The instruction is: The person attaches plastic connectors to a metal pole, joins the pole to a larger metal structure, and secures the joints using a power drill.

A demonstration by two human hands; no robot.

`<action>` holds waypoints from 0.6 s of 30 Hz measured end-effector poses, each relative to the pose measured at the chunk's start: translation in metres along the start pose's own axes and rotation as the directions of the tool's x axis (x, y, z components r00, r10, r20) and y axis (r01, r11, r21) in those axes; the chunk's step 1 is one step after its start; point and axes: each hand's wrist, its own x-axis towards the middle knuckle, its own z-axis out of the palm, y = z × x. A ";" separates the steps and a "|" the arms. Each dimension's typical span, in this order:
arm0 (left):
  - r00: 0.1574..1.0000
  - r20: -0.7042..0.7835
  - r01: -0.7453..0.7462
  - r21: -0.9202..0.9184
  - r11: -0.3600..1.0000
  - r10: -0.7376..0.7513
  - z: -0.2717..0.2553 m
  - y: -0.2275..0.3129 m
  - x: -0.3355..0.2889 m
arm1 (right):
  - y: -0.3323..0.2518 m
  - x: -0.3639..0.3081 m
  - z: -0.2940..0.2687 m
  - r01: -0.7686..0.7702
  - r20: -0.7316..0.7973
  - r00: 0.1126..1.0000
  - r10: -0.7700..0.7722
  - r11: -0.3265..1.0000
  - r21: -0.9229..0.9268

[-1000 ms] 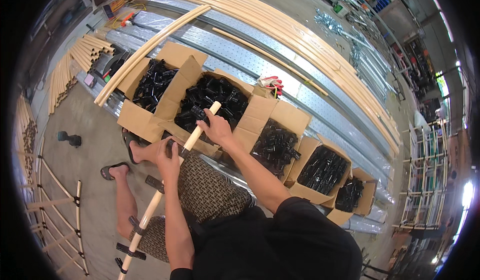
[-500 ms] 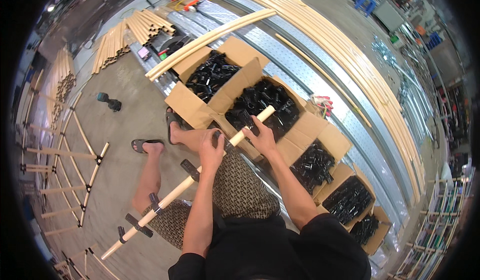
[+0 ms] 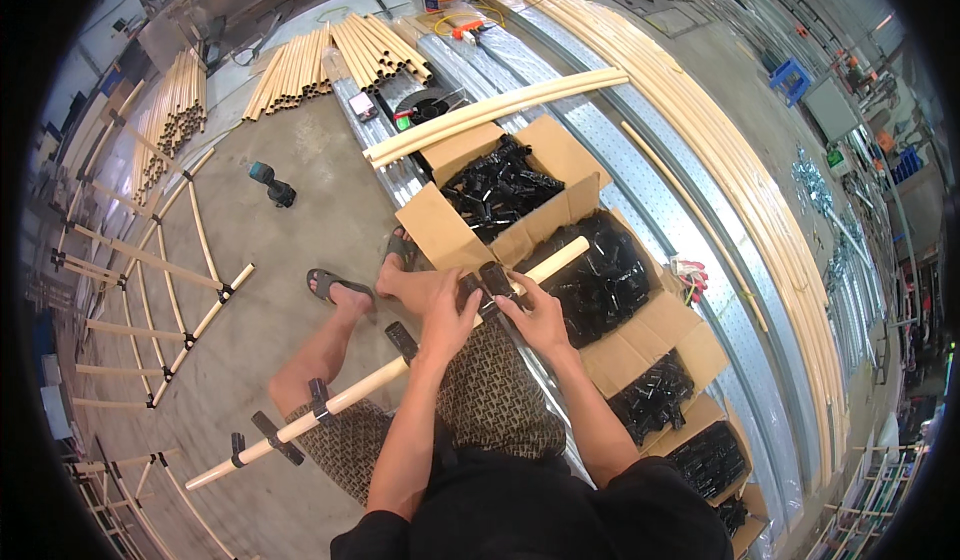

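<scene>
Right hand (image 3: 541, 322) has slid its pinched black joint (image 3: 494, 278) 8-o'clock-ward, so it's beside the other joint (image 3: 469, 287) left hand (image 3: 448, 320) grips.

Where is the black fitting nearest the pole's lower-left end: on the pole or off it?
On: the fitting crosses the pole, and pale pole shows on both sides of it.

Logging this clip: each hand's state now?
Left hand: closed on a black connector on the pole.
Right hand: closed on a second connector beside it.
</scene>
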 end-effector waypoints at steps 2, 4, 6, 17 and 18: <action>0.982 -0.023 -0.180 0.164 0.970 0.186 -0.040 0.002 0.003 | -0.006 0.013 0.004 0.097 0.001 0.995 -0.097 0.995 0.004; 0.961 -0.136 -0.214 0.176 0.961 0.239 -0.094 0.007 -0.004 | -0.029 0.026 -0.006 -0.115 0.093 0.990 0.101 0.982 0.153; 0.952 -0.279 -0.132 -0.010 0.991 0.124 -0.149 -0.001 -0.018 | -0.016 0.041 -0.004 -0.104 0.042 0.995 0.095 0.929 0.354; 0.911 -0.349 0.328 0.293 0.898 -0.219 -0.266 -0.127 -0.067 | 0.095 0.243 0.045 -0.152 -0.124 0.979 0.161 0.985 0.077; 0.889 -0.383 0.358 0.244 0.901 -0.249 -0.267 -0.126 -0.060 | 0.095 0.255 0.060 -0.124 -0.059 0.991 0.117 0.981 -0.151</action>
